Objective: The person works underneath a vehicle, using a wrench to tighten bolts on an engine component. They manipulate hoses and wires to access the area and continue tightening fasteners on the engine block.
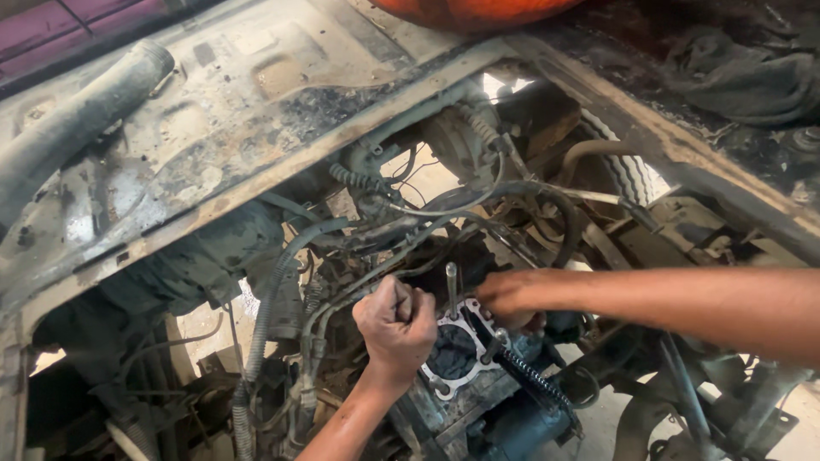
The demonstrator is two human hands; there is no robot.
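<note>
Near, left hand (395, 323) fisted tight round a small tool, seemingly a wrench, just left of the upright stud (450, 286) at the gasket (457, 369), which lies flat on the open cylinder (451, 352) at centre. Just beyond, right hand (510, 296) reaching in from the right, fingers curled at the block's far edge, hold not discernible; head already off, stud still standing, gasket still seated. Farther, hoses (273, 299), panel (213, 128).
</note>
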